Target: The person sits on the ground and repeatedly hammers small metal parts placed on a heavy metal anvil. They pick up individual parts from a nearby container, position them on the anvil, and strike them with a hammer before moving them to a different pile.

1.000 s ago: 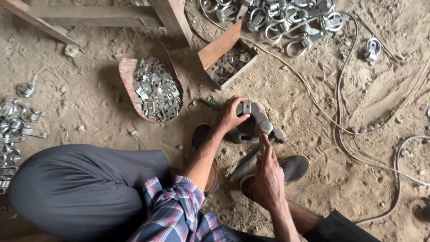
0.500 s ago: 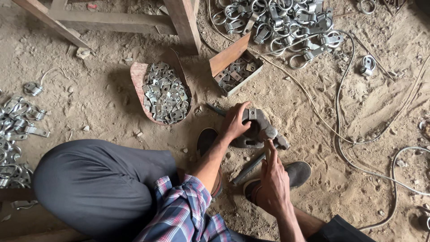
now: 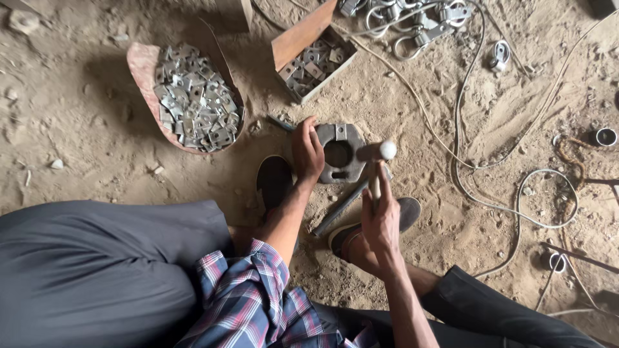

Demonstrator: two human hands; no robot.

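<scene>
Left hand (image 3: 307, 153) is pressed down on the left edge of a metal block (image 3: 340, 153), a chunky steel piece with a round hole in the middle, lying flat in the dirt right in front of the person's feet. Fingers are curled over something at that edge, but you can't tell what, it's hidden under the hand. Right hand (image 3: 380, 219) is wrapped tight around the handle of a hammer (image 3: 377, 158), index finger laid along the shaft, and the shiny head is sitting right over the block's right side, near the hole. So the two hands are apart, one on each side of the block.

A steel bar (image 3: 342, 207) lies slanted on the ground between block and right shoe (image 3: 406, 216). The other shoe (image 3: 274, 180) is just left of the block. Up left, a curved tray (image 3: 138, 67) is heaped with small bent plates (image 3: 193, 103), and a box (image 3: 303, 38) above the block holds more of them. Wire (image 3: 516, 200) loops across the sand on the right.
</scene>
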